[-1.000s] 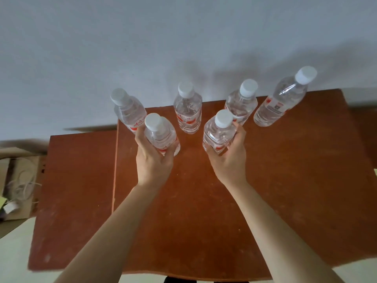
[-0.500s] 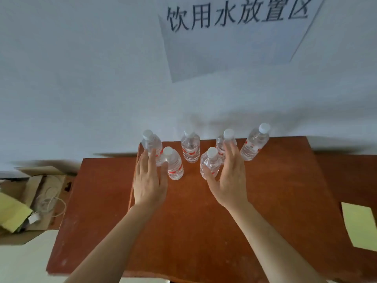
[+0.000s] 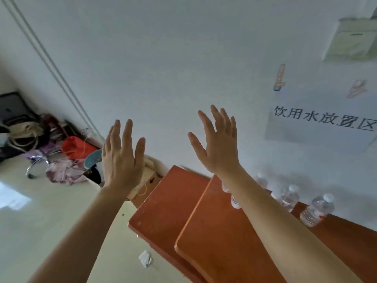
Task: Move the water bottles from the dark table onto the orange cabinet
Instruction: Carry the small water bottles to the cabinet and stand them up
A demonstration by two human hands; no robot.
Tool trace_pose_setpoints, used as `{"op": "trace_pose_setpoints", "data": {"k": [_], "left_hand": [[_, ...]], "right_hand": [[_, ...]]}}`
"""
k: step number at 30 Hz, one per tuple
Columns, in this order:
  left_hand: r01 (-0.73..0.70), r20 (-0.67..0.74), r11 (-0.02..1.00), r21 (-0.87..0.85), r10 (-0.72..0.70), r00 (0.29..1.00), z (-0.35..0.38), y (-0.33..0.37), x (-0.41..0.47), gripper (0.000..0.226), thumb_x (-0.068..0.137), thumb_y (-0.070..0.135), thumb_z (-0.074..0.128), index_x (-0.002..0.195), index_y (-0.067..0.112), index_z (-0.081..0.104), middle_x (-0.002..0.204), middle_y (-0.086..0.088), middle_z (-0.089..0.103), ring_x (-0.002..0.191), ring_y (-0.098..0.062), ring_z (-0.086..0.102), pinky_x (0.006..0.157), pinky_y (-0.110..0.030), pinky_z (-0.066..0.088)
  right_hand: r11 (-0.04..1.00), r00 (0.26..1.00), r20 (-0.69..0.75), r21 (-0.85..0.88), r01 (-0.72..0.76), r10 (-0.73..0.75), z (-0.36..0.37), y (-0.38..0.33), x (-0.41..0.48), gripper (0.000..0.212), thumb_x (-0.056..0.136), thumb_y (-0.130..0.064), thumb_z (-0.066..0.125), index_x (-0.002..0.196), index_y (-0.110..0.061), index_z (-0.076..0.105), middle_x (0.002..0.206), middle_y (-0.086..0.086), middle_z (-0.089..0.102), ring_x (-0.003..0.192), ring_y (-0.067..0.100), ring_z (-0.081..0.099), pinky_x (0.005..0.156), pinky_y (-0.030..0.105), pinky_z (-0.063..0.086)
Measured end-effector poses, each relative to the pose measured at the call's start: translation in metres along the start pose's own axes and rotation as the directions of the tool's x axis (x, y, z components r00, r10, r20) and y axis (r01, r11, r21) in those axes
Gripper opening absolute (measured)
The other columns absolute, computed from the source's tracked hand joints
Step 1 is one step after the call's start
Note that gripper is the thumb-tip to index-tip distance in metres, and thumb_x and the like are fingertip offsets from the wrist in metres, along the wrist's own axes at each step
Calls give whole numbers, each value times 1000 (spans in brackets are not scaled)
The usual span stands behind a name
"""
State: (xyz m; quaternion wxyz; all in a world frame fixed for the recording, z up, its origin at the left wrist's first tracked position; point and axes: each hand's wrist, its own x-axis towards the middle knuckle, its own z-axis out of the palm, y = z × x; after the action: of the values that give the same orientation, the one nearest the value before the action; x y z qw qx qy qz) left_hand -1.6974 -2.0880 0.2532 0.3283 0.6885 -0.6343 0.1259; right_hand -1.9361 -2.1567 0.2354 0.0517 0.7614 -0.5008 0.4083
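Two empty hands up, water bottles (image 3: 317, 209) below the 饮用水放置区 sign (image 3: 324, 123).
Both the left hand (image 3: 120, 160) and right hand (image 3: 219, 148) are held high, fingers (image 3: 216, 117) straight and spread, gripping nothing. Below and right of the right fingers, the clear, white-capped bottles of clear liquid stand on the orange cabinet (image 3: 224, 242) by the wall, some hidden behind the right forearm. Their red label print is too blurred to read.

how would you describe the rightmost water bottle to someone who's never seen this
Find the paper sign with black characters on the white wall; below it, clear bottles line the back of the orange cabinet. The rightmost water bottle ends that row, white-capped, fully visible, farthest from the right forearm.
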Motion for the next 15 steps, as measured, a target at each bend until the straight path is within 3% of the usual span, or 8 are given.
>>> {"op": "trace_pose_setpoints", "data": {"k": [7, 12, 15], "left_hand": [[204, -177, 958, 200, -169, 970, -169, -127, -81, 61, 103, 53, 27, 154, 20, 30, 161, -19, 24, 147, -38, 25, 116, -59, 27], [381, -308, 840, 387, -272, 912, -325, -242, -194, 63, 103, 53, 26, 154, 16, 32, 161, -18, 24, 147, -38, 26, 115, -61, 28], [456, -372, 709, 538, -285, 883, -435, -305, -277, 62, 104, 52, 29, 154, 15, 35, 160, -21, 26, 146, -41, 27, 111, -64, 29]], "right_hand": [[952, 964, 25, 166, 258, -265, 28, -199, 2, 62, 103, -58, 39, 155, -24, 37, 165, 10, 27, 154, 34, 20, 124, 58, 12], [851, 902, -42, 314, 421, -430, 47, -404, -41, 65, 102, -60, 37, 154, -22, 41, 163, 13, 32, 151, 36, 26, 122, 59, 16], [770, 844, -45, 386, 508, -534, 55, -545, -83, 65, 102, -62, 38, 154, -24, 39, 163, 13, 32, 150, 38, 27, 121, 61, 17]]}}
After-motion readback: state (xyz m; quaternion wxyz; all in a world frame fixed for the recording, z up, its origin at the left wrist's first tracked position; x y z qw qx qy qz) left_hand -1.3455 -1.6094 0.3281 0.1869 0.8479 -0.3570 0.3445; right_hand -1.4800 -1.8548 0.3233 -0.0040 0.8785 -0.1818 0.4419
